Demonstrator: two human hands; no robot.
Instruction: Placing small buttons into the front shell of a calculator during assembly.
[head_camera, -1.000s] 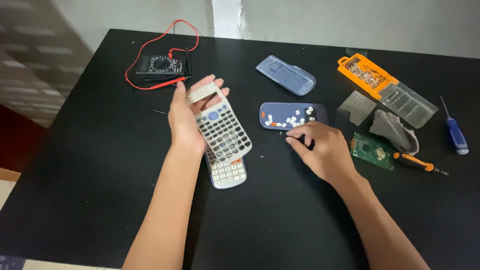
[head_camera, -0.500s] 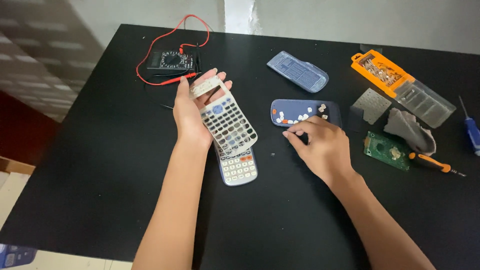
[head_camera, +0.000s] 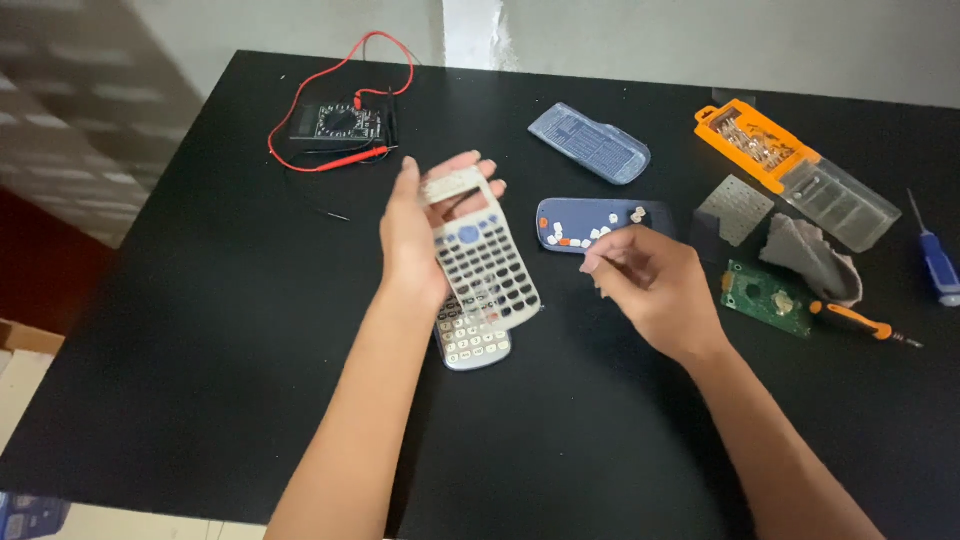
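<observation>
My left hand (head_camera: 415, 235) holds a grey calculator front shell (head_camera: 482, 255) tilted up, its key openings facing me. Below it on the black table (head_camera: 200, 330) lies a second calculator part with pale keys (head_camera: 470, 340). My right hand (head_camera: 650, 280) hovers with fingers pinched together, just in front of a dark blue tray-like cover (head_camera: 590, 222) that holds several small white keys and one orange one. Whether a key sits between the fingertips I cannot tell.
A multimeter (head_camera: 340, 122) with red leads sits at the back left. A blue-grey cover (head_camera: 590, 143), an orange bit case (head_camera: 775, 155), a metal sheet (head_camera: 735, 208), a grey cloth (head_camera: 810, 255), a green circuit board (head_camera: 765, 297) and two screwdrivers (head_camera: 860, 322) lie to the right.
My right hand has lifted off the table near the blue cover and drawn its fingers into a pinch. The left hand keeps holding the shell, now slightly higher.
</observation>
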